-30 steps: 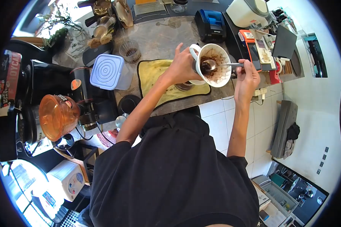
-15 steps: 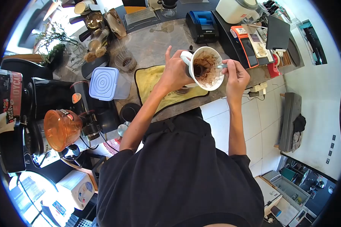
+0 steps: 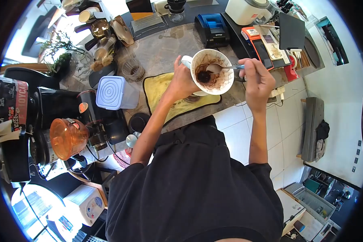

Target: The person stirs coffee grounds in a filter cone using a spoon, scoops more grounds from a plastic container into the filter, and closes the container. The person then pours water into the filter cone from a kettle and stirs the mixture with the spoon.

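1. Spoon (image 3: 215, 68) handle's pinched btwn thumb & fingers of yr R hand (image 3: 259, 82); its bowl is inside the white cup (image 3: 220, 84), right by the dark round patch (image 3: 204, 77). Can't tell if they touch.
2. Yr L hand (image 3: 184, 82) has the cup on its handle side, grip closed there; some fingers are hidden behind it. Cup's held up off the surface (image 3: 171, 45), mouth tilted toward you, brown residue round the inner wall.
3. Just changed: ½ sec ago the spoon bowl was hard to make out; now it shows plainly, well inside the rim. Prob. means you're mid-work on the residue, w/ L bracing the cup.
4. Under/behind the cup: yellow cloth (image 3: 159, 89) w/ dark edging, plus a round vessel (image 3: 192, 98), partly hidden.
5. Further out: clear glass (image 3: 133, 71) w/ dark liquid or residue & lilac-lidded tub (image 3: 111, 92) on yr L; black printer (image 3: 212, 31) past the cup.
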Available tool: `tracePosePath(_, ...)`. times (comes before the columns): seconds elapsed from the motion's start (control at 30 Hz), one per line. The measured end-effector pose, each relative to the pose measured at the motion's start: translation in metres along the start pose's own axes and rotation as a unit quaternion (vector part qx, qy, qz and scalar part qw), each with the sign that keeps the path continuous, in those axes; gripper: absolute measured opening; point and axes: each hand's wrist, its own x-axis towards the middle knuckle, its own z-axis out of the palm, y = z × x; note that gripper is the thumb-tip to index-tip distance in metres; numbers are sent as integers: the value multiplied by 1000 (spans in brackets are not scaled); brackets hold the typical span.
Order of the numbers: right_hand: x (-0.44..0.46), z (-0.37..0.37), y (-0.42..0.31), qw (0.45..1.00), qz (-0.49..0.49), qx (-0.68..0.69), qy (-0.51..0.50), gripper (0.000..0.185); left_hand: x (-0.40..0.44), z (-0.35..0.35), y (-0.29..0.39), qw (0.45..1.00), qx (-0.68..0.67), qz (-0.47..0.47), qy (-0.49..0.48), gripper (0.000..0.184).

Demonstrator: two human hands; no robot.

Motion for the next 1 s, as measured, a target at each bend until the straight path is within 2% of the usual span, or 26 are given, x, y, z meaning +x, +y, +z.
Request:
tracePosePath(0.07, -1, 1, 12, 993, -34, -103, -40, 17, 0, 0, 1, 1000, -15, -9, 7, 63)
tracePosePath(0.13, -5, 8, 20, 995, -9, -94, -34, 18, -1, 1, 1, 999, 36, 11, 22, 62)
tracePosePath(0.2, -9, 13, 38, 996, 88, -8, -12, 21, -3, 3, -2, 995, 87, 29, 35, 61)
tracePosePath(0.27, -7, 11, 49, 994, 109, 26, -5, 24, -3, 6, -10, 991, 115, 47, 52, 59)
tracePosePath(0.33, -4, 7, 53, 978, 155, 135, 30, 24, -2, 2, -7, 995, 93, 29, 35, 59)
tracePosePath(0.4, 1, 3, 48, 977, 152, 146, 35, 24, -1, 0, -5, 997, 71, 13, 15, 59)
tracePosePath(0.47, 6, 2, 32, 987, 96, 125, 43, 24, -1, -2, -7, 998, 49, 26, 35, 59)
tracePosePath(0.6, 6, 6, -1, 999, 35, -6, -19, 25, 1, -6, -6, 999, 36, 20, 22, 60)
tracePosePath(0.73, -3, 15, 23, 995, 42, -74, -46, 23, 0, -4, -6, 995, 80, 43, 52, 57)
tracePosePath(0.8, -7, 20, 33, 996, 68, -42, -33, 24, -2, -3, -9, 989, 109, 62, 80, 56)
tracePosePath(0.9, -3, 17, 44, 988, 128, 89, 17, 24, -3, -3, -7, 989, 113, 66, 74, 54)
tracePosePath(1.0, 0, 9, 38, 981, 135, 139, 33, 23, -3, -6, -2, 997, 63, 27, 32, 55)
